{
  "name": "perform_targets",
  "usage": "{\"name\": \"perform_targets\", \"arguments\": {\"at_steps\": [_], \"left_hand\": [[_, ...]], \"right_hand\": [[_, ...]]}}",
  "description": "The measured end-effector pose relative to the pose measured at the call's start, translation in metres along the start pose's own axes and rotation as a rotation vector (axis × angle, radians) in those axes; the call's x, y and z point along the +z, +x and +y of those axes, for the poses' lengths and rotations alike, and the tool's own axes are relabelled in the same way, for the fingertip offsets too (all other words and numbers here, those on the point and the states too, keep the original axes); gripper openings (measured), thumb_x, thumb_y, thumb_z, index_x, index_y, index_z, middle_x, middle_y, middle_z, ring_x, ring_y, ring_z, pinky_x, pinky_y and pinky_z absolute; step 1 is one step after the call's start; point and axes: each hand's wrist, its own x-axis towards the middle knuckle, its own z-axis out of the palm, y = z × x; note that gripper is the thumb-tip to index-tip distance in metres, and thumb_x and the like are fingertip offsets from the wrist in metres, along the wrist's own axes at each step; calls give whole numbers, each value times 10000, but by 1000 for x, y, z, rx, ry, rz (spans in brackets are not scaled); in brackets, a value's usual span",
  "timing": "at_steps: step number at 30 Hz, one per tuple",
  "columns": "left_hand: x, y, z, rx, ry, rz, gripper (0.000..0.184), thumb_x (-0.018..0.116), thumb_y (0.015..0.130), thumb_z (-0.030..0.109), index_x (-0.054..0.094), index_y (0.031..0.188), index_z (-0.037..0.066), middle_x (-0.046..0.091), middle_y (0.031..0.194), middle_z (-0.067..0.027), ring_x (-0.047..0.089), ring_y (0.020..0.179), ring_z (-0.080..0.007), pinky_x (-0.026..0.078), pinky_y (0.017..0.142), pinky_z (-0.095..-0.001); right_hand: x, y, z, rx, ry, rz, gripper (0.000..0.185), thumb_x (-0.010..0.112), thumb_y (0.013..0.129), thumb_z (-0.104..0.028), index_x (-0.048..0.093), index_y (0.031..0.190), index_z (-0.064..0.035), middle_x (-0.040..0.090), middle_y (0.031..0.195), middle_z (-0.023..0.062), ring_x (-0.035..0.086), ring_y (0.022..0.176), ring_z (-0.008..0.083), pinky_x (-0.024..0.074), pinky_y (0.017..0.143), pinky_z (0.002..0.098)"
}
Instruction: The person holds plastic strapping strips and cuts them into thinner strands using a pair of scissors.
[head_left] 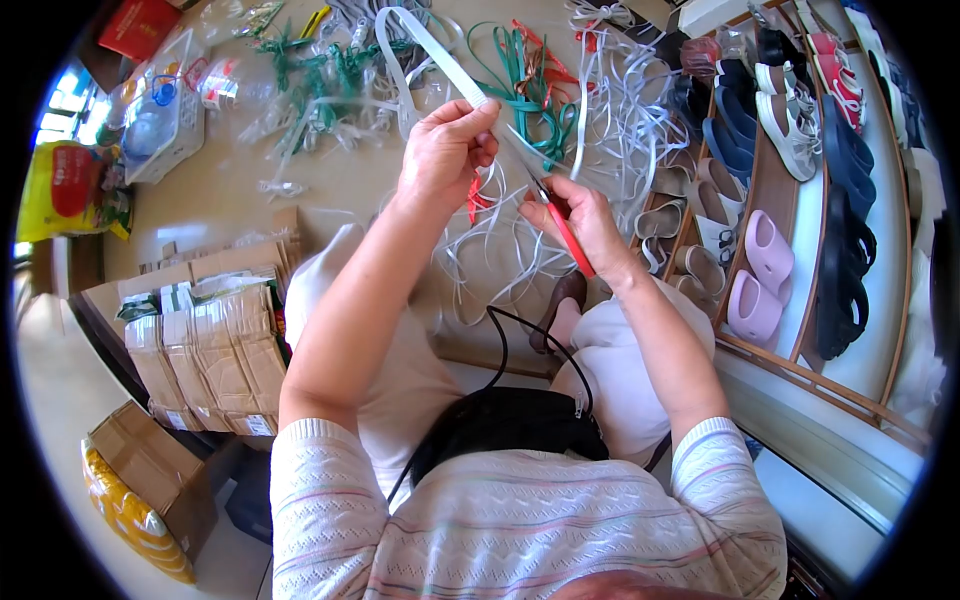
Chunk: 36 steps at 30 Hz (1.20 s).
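Note:
Pinched between the thumb and fingers of my left hand (448,148) is a flat white strap (434,46), which loops up and back down behind the hand. My right hand (582,222) grips red-handled scissors (570,240), their blades pointing up and left towards the left hand's fingertips. Whether the blades touch the strap I cannot tell. Below and behind both hands, thin white strips (500,250) lie tangled on the floor. A bundle of green strips (535,95) lies just beyond the scissors.
At right stands a wooden shoe rack (800,300) with several pairs, including pink slippers (765,245). Flattened cardboard (215,360) and a carton (150,460) are at left. A white basket (165,140) with plastic bottles stands at the far left. A black bag (500,425) rests on my lap.

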Motion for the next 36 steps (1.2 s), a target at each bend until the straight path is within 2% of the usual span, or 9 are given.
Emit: {"name": "perform_targets", "arguments": {"at_steps": [4, 7, 10, 13, 17, 20, 25, 36], "left_hand": [[-7, 10, 9, 33, -15, -1, 95, 620, 807, 100, 557, 850, 43, 520, 682, 6, 501, 558, -98, 366, 490, -209], [-4, 7, 8, 47, 5, 2, 85, 616, 808, 92, 554, 842, 45, 522, 685, 2, 505, 561, -102, 373, 497, -209], [2, 1, 2, 47, -22, 2, 104, 640, 788, 92, 558, 809, 32, 526, 659, -10, 504, 540, -102, 379, 476, -211], [1, -1, 1, 24, -15, -12, 97, 630, 797, 90, 553, 828, 38, 529, 681, -6, 507, 556, -104, 383, 488, -210], [-4, 4, 6, 17, -26, -43, 93, 621, 803, 84, 544, 839, 47, 532, 700, -1, 508, 569, -100, 386, 501, -207], [-8, 10, 18, 87, -30, 0, 96, 623, 800, 81, 534, 822, 51, 535, 699, -3, 506, 563, -98, 384, 499, -207], [-1, 2, 4, 65, 3, -12, 117, 635, 792, 87, 523, 767, 61, 529, 660, -6, 507, 533, -107, 379, 483, -219], [-6, 12, 16, 137, 56, 24, 103, 623, 799, 99, 540, 771, 45, 520, 631, -20, 502, 512, -108, 368, 459, -217]], "right_hand": [[0, -1, 5, 3, -84, -12, 210, 664, 792, -173, 583, 894, -9, 529, 694, -51, 430, 613, 21, 371, 546, 178], [3, 0, 8, 24, 4, -19, 208, 661, 795, -175, 585, 892, -7, 528, 699, -46, 433, 622, 24, 371, 554, 178], [5, 4, 14, -45, 24, 23, 205, 656, 800, -173, 586, 891, -4, 533, 721, -38, 439, 640, 27, 378, 570, 175], [3, 2, 7, 35, 56, -26, 199, 651, 804, -166, 585, 898, -3, 539, 739, -33, 444, 657, 29, 387, 589, 175], [2, 1, 11, -13, 13, -15, 200, 653, 802, -166, 580, 895, -5, 543, 735, -35, 447, 662, 26, 389, 588, 175], [1, 0, 12, 0, -5, -27, 198, 658, 798, -163, 579, 886, -4, 544, 729, -38, 446, 661, 24, 385, 577, 175], [4, 1, 2, 1, 25, 10, 200, 668, 788, -163, 579, 865, -1, 524, 696, -39, 430, 636, 25, 376, 556, 179], [3, -1, 6, -22, -37, 1, 209, 671, 784, -165, 579, 862, 6, 516, 671, -35, 424, 622, 26, 374, 549, 186]]}}
